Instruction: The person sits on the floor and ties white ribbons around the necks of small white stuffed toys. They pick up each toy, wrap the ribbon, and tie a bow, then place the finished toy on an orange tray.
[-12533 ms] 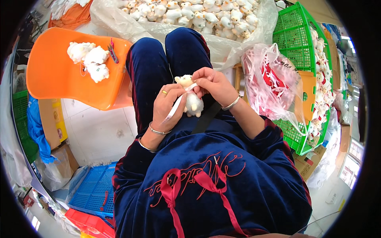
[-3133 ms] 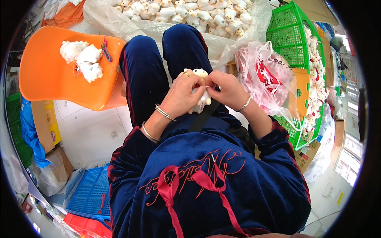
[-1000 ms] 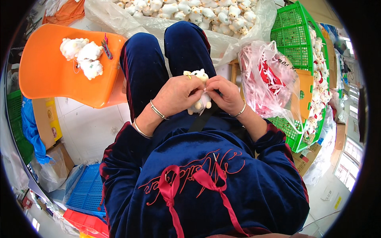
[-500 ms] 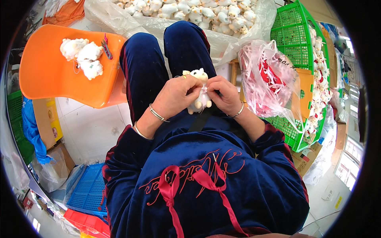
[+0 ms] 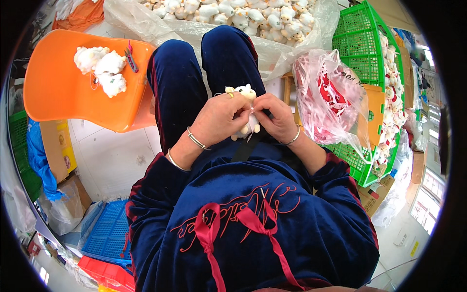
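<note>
A small white plush animal [image 5: 249,127] with a cream face and feet sits on my lap between my thighs. My left hand [image 5: 227,113] and my right hand [image 5: 274,115] meet in front of its neck, fingers closed in pinches. Between the fingertips a thin pale pink ribbon [image 5: 252,111] shows at the toy's neck, and both hands pinch it. How the ribbon is looped is too small and too covered by the fingers to make out. My left hand hides part of the toy's body.
On the left, an orange chair [image 5: 53,82] holds several white plush toys [image 5: 108,65] and small thread snips [image 5: 130,59]. Ahead lies a clear plastic sheet [image 5: 131,17] with many plush toys. At right are a bag of pink and red ribbons [image 5: 331,97] and a green crate [image 5: 357,36].
My left hand has shifted slightly right, closer to my right hand, and covers more of the toy. The fingertips have drawn together at its neck.
</note>
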A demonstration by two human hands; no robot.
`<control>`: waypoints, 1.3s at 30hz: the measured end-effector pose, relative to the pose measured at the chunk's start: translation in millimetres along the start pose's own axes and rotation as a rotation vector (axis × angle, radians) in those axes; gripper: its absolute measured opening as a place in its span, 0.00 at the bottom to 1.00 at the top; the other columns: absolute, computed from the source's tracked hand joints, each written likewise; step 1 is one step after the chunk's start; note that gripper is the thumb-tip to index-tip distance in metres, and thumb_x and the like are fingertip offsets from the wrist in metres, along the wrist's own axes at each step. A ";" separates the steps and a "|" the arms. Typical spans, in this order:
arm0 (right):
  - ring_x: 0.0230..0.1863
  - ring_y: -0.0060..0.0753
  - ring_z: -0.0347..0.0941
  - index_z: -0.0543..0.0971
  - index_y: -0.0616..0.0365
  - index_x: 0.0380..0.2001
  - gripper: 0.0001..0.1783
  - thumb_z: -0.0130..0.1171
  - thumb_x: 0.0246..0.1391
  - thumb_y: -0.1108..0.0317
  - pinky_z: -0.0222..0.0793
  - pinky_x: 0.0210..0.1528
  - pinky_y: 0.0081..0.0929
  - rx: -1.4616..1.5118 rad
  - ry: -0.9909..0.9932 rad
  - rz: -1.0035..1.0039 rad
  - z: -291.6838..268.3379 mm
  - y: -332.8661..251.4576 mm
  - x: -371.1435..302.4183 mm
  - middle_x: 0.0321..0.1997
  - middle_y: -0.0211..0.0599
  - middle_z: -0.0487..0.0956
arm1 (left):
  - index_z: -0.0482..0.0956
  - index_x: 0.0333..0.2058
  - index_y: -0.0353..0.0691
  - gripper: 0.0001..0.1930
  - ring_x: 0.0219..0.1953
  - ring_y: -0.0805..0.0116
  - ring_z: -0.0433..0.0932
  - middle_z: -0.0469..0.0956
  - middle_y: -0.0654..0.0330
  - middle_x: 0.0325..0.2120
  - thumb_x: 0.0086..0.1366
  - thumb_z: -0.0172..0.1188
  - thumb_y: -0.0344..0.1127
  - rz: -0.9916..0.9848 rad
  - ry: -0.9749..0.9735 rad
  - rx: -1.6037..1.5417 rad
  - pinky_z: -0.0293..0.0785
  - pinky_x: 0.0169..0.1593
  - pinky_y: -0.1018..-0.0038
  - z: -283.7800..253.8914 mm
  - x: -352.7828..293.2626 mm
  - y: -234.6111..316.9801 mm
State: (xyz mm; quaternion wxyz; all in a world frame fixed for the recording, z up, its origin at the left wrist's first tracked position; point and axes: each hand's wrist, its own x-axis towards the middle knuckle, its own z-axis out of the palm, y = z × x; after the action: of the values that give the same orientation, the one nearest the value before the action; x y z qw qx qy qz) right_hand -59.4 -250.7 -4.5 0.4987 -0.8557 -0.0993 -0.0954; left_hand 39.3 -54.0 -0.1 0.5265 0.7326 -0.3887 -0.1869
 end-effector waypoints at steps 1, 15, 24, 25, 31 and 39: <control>0.40 0.36 0.78 0.77 0.61 0.38 0.12 0.65 0.52 0.83 0.75 0.44 0.27 0.009 0.002 0.030 0.2 -0.9 0.1 0.39 0.40 0.79 | 0.77 0.30 0.39 0.06 0.29 0.52 0.80 0.78 0.54 0.25 0.61 0.65 0.32 -0.010 0.009 -0.005 0.76 0.34 0.62 1.1 -0.8 1.0; 0.37 0.37 0.77 0.78 0.61 0.40 0.11 0.64 0.54 0.82 0.75 0.41 0.27 -0.016 -0.003 0.135 -3.5 -6.5 -7.5 0.38 0.40 0.79 | 0.76 0.31 0.35 0.05 0.27 0.70 0.77 0.78 0.59 0.24 0.61 0.63 0.28 -0.174 0.151 -0.167 0.73 0.33 0.74 7.3 -22.1 -3.7; 0.45 0.41 0.78 0.78 0.58 0.43 0.17 0.69 0.50 0.78 0.75 0.49 0.34 -0.067 -0.012 -0.032 -17.0 -19.4 11.1 0.44 0.41 0.80 | 0.79 0.33 0.31 0.11 0.24 0.78 0.74 0.79 0.62 0.23 0.66 0.66 0.35 -0.445 0.120 -0.232 0.74 0.32 0.78 -1.2 -14.7 16.0; 0.46 0.42 0.78 0.78 0.57 0.44 0.19 0.71 0.48 0.76 0.74 0.49 0.35 -0.087 -0.016 -0.071 -29.0 -13.3 18.5 0.45 0.41 0.80 | 0.79 0.33 0.32 0.11 0.24 0.79 0.74 0.78 0.62 0.22 0.65 0.68 0.34 -0.440 0.108 -0.180 0.74 0.32 0.79 -0.1 -13.8 18.0; 0.37 0.21 0.74 0.76 0.58 0.52 0.18 0.44 0.69 0.60 0.68 0.38 0.20 0.306 0.648 0.400 -167.5 7.0 85.5 0.50 0.34 0.78 | 0.77 0.33 0.34 0.09 0.24 0.81 0.73 0.77 0.64 0.23 0.62 0.70 0.30 -0.462 0.070 -0.159 0.73 0.31 0.81 -1.0 -17.6 17.7; 0.19 0.17 0.69 0.83 0.61 0.28 0.36 0.48 0.68 0.36 0.64 0.22 0.17 0.294 -0.468 1.006 -27.6 -3.2 38.1 0.21 0.28 0.77 | 0.77 0.33 0.35 0.09 0.22 0.78 0.74 0.76 0.64 0.21 0.63 0.70 0.31 -0.433 0.077 -0.122 0.73 0.30 0.79 2.6 -20.5 18.6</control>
State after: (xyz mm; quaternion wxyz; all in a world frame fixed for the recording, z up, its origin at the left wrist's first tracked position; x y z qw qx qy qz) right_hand -25.4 -270.4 21.5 0.5613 -0.7175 0.2002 0.3606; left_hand 17.7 -42.6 13.2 0.5319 0.7725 -0.1898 -0.2905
